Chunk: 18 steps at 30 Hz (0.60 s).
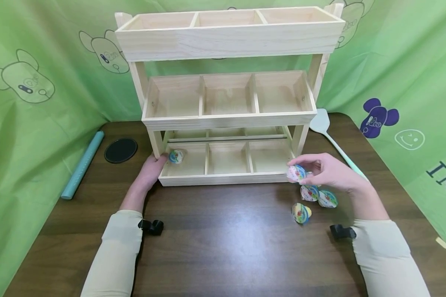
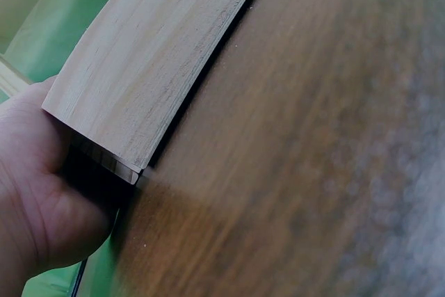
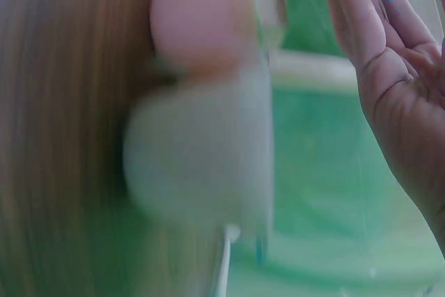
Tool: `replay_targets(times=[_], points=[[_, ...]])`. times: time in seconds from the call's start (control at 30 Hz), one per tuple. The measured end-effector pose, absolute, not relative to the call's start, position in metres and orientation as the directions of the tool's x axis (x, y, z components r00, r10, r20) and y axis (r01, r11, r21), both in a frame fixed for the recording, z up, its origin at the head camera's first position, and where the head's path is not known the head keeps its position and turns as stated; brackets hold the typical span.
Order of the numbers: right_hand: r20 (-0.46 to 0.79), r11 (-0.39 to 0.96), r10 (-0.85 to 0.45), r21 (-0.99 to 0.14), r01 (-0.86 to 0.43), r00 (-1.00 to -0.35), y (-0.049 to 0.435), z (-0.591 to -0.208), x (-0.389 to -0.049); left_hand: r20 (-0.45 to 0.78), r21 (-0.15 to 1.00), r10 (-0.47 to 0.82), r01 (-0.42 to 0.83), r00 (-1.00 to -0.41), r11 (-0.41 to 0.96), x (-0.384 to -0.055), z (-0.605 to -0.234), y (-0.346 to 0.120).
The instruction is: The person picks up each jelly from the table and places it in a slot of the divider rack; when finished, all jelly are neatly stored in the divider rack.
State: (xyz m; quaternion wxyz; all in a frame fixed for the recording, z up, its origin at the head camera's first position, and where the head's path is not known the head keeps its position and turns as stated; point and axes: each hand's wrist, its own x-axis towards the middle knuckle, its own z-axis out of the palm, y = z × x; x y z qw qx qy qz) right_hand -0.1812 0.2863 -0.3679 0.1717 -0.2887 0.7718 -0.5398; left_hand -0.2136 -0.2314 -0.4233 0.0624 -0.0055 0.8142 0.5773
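A three-tier wooden rack (image 1: 228, 117) stands on the table, each tier split into compartments. My left hand (image 1: 153, 168) grips the left side of its bottom tray; in the left wrist view the fingers are mostly hidden behind the wood (image 2: 153, 53). One small jelly cup (image 1: 176, 156) with a printed lid lies in the bottom-left compartment. By the tray's right end, my right hand (image 1: 328, 171) pinches another jelly cup (image 1: 296, 173) between thumb and fingers. Several more jelly cups (image 1: 301, 213) lie on the table just below that hand. Blurred cups fill the right wrist view's middle.
A pale fly swatter (image 1: 336, 144) lies behind the right hand, partly beside the rack. To the left are a light-blue tube (image 1: 82, 165) and a black round disc (image 1: 121, 150). Green printed cloth (image 1: 405, 82) hangs round the back and sides of the brown table (image 1: 223, 247).
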Motion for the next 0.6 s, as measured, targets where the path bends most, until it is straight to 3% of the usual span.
replay_targets(times=[0.23,0.6], points=[[0.023,0.331,-0.636,-0.895,-0.299,-0.771,0.247,-0.368,-0.191,-0.142,0.939,0.068,-0.113,-0.987,0.323,-0.204,-0.400,-0.223],[0.017,0.304,-0.633,-0.914,-0.268,-0.774,0.204,-0.368,-0.200,-0.142,0.929,0.067,-0.110,-0.988,0.353,-0.196,-0.390,-0.219]])
